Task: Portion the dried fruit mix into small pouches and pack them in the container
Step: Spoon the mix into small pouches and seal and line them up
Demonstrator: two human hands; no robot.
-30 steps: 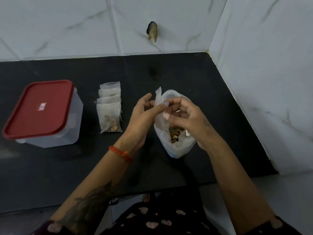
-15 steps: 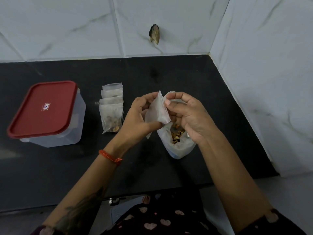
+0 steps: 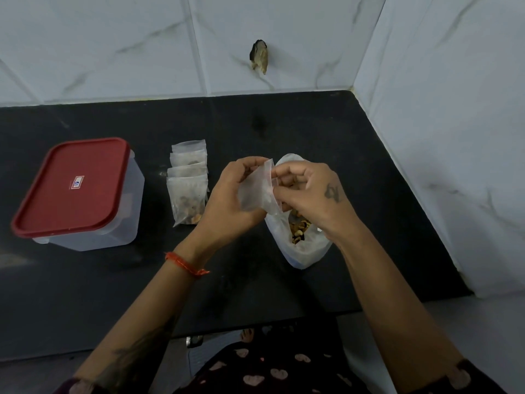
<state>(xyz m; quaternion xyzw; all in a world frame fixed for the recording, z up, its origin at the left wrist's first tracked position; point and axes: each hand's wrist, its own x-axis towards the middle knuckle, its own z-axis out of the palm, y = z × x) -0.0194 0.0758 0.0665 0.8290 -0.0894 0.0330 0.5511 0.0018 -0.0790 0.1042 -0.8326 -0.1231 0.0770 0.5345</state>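
Note:
A small clear pouch (image 3: 257, 191) is held above the black counter (image 3: 355, 172) between both hands. My left hand (image 3: 230, 200) grips its left side, and my right hand (image 3: 309, 194) pinches its top right edge. It looks empty. Below my right hand stands an open white plastic bag (image 3: 306, 248) with dried fruit mix (image 3: 298, 228) showing inside. Several filled pouches (image 3: 189, 186) lie in an overlapping row left of my hands. Further left stands the clear container (image 3: 93, 223), with its red lid (image 3: 72, 183) on.
White marble tile walls rise behind and to the right of the counter. A broken hole (image 3: 260, 55) shows in the back wall. The counter's front edge runs just below my forearms, with my patterned clothing (image 3: 270, 368) beneath.
The small pouch has gone from upright by the bag's rim into both hands. My right hand now pinches its top edge, and both hands sit slightly lower over the bag.

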